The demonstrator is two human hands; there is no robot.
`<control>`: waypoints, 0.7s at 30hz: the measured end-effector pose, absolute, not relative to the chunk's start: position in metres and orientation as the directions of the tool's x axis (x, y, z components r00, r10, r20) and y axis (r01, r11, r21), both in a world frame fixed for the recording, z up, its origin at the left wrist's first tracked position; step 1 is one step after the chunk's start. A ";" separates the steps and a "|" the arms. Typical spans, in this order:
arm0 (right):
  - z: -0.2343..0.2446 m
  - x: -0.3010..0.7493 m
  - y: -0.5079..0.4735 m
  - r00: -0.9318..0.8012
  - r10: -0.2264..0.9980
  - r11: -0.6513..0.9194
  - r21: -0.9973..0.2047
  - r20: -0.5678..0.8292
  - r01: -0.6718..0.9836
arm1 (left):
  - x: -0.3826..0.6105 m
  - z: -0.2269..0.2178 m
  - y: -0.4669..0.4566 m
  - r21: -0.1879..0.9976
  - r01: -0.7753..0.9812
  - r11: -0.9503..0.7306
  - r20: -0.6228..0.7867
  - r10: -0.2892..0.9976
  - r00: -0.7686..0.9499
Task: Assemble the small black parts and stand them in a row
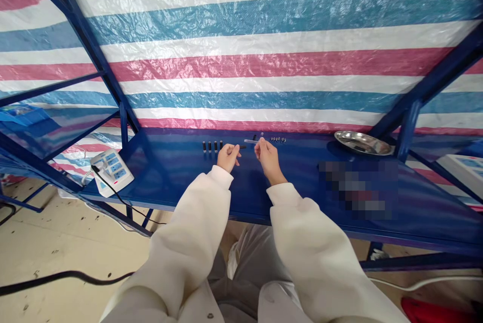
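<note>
My left hand (228, 157) is closed, thumb against fingers, around a slim black cylinder (242, 147) whose end sticks out to the right. My right hand (267, 158) pinches a thin clear tube (250, 141), which points left above the bench. Just left of my left hand, several short black cylinders with pale lower ends (210, 147) stand in a row. Behind my right hand lie a tiny black piece (254, 138) and a small clear piece (261, 134). Several small shiny metal parts (278, 140) are lined up to its right.
The blue bench (166, 172) carries a white power strip (112, 172) at left and a round metal dish (363, 143) at back right. A pixelated patch hides something at right. Blue frame posts (409, 129) flank the bench; a striped plastic sheet (264, 66) hangs behind.
</note>
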State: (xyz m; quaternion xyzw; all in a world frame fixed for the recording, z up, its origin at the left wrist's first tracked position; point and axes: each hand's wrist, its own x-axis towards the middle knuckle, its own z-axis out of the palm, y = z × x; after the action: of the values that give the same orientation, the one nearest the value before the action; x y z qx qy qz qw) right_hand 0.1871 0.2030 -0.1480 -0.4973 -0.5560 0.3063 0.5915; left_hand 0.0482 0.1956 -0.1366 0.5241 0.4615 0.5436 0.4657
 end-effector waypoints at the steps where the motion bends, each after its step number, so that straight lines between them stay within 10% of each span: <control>1: -0.147 0.186 0.203 0.204 0.905 0.338 -0.921 0.374 0.194 | 0.049 -0.137 0.195 0.989 0.004 -0.146 0.146 0.989 0.007; 21: -0.152 0.180 0.202 -0.119 0.872 0.480 -0.782 0.475 0.398 | 0.046 -0.143 0.198 0.953 0.109 -0.282 0.284 0.959 -0.007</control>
State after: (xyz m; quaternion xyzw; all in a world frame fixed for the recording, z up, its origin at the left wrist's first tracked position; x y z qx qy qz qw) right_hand 0.1801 0.2024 -0.1523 -0.4486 -0.7076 0.2425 0.4891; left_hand 0.0463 0.1980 -0.1430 0.5868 0.4548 0.5445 0.3903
